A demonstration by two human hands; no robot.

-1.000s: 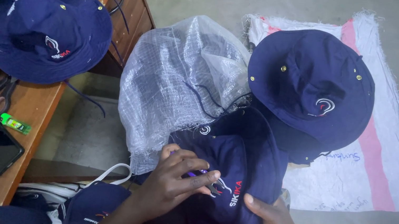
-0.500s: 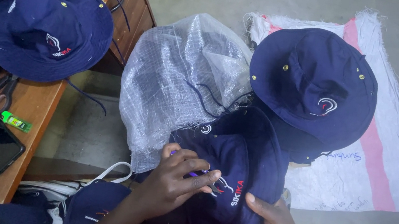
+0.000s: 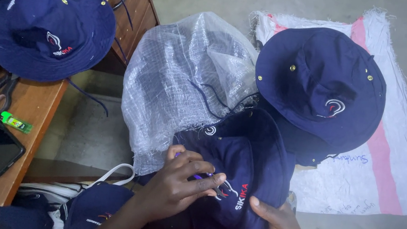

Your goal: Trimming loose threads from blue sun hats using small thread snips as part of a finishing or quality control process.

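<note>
the left hand [image 3: 179, 181] pinches a small purple tool at the embroidered red-and-white logo on a navy bucket hat [image 3: 235, 190]; the right hand [image 3: 273, 226] grips that hat's brim, fingers curled. just above the hat sits a clear mesh bag [image 3: 182, 78], with another navy hat [image 3: 322, 84] on a white-and-pink woven sack [image 3: 397, 161] to its right.

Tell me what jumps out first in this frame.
Navy bucket hats dominate: one lies on the white-and-pink sack at right, one on the wooden desk at left. Bottom centre, the left hand and right hand grip a third hat beside a clear mesh bag.
</note>
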